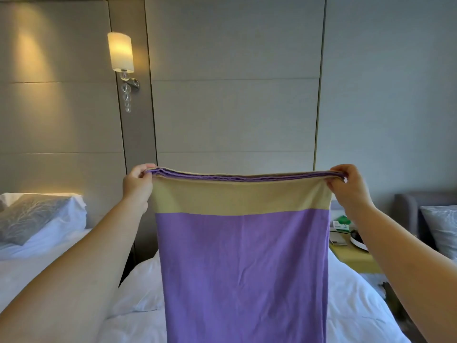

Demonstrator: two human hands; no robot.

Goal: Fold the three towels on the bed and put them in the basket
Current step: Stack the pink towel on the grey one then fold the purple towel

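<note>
A purple towel (242, 273) with a pale yellow band along its top hangs in front of me, held up above the white bed (351, 315). Its top edge shows several layers stacked together. My left hand (138, 184) pinches the top left corner. My right hand (348, 184) pinches the top right corner. The edge is stretched taut between them. The towel's lower part runs out of the frame at the bottom. No other towel and no basket are in view.
A white pillow (141, 288) lies on the bed behind the towel. A second bed with a grey patterned pillow (27, 216) stands at left. A nightstand (351, 258) with small items sits at right. A lit wall lamp (121, 53) hangs on the panelled headboard wall.
</note>
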